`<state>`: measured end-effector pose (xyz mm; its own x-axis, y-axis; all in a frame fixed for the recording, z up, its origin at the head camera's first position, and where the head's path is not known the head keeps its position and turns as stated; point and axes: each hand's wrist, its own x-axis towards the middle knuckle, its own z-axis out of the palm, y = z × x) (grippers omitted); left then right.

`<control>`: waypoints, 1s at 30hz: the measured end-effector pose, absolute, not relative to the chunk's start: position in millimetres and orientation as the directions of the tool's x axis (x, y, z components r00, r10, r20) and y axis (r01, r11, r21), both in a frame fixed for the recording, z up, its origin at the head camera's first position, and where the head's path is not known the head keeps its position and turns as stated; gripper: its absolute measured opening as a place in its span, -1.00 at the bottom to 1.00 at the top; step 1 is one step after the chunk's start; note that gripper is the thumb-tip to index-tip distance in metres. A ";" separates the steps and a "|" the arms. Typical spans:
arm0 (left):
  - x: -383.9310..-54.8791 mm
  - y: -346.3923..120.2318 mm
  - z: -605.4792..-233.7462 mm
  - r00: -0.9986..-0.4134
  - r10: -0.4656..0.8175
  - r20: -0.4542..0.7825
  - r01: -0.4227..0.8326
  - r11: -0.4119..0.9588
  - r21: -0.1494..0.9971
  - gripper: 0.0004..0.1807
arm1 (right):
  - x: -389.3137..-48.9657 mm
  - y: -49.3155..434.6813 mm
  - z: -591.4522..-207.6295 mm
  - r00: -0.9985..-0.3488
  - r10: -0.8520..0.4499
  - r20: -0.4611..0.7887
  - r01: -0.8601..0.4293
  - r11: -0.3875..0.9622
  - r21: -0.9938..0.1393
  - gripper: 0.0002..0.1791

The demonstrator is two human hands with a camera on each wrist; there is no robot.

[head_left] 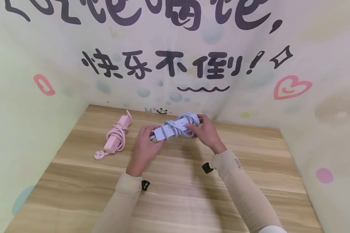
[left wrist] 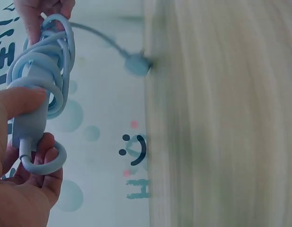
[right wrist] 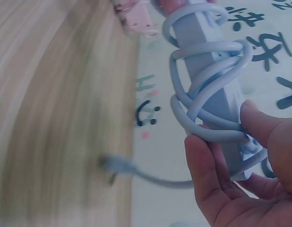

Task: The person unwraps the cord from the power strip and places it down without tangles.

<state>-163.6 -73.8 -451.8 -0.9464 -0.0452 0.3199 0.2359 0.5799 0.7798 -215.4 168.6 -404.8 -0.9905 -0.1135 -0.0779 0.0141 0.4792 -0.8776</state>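
Note:
Both hands hold a blue power strip (head_left: pixel 169 129) above the back of the table, its cord wound loosely around the body. At its left end the left hand (head_left: pixel 145 142) grips it, thumb on top and fingers beneath, beside a small cord loop seen in the left wrist view. The right hand (head_left: pixel 205 132) pinches the other end, thumb across the face and wound cord. From that end the plug (left wrist: pixel 137 64) hangs on a length of cord, down by the table's back edge. A pink power strip (head_left: pixel 116 134), also wrapped in its cord, lies left of the left hand.
The wood-grain table (head_left: pixel 169 200) meets a printed fabric wall (head_left: pixel 151 84) at the back, with more fabric at both sides. The pink strip's round plug (head_left: pixel 99 155) lies on the table at its near end. Dark wrist cameras (head_left: pixel 207 168) sit by the sleeves.

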 end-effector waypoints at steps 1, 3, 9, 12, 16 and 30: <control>-164.6 -74.2 -451.5 -0.946 -0.040 0.323 0.243 0.573 0.783 -0.47 | -214.1 169.5 -401.9 -0.991 -0.109 -0.079 0.017 0.482 -0.876 -0.23; -166.5 -75.4 -449.2 -0.945 -0.027 0.325 0.254 0.561 0.788 -0.46 | -211.5 171.2 -396.2 -0.991 -0.102 -0.085 0.026 0.479 -0.878 -0.23; -169.7 -78.7 -436.3 -0.955 0.013 0.296 0.256 0.538 0.803 -0.44 | -203.6 177.3 -386.2 -0.989 -0.078 -0.123 0.073 0.463 -0.883 -0.25; -171.6 -80.3 -432.4 -0.958 0.034 0.285 0.260 0.520 0.813 -0.43 | -199.6 181.8 -384.0 -0.987 -0.074 -0.140 0.092 0.451 -0.888 -0.27; -175.0 -81.9 -430.9 -0.962 0.059 0.268 0.262 0.494 0.829 -0.42 | -193.5 187.3 -382.2 -0.987 -0.077 -0.144 0.099 0.423 -0.901 -0.34; -176.6 -83.0 -439.9 -0.952 0.108 0.286 0.305 0.422 0.854 -0.46 | -172.6 200.2 -386.3 -0.998 -0.063 -0.017 -0.004 0.323 -0.946 -0.61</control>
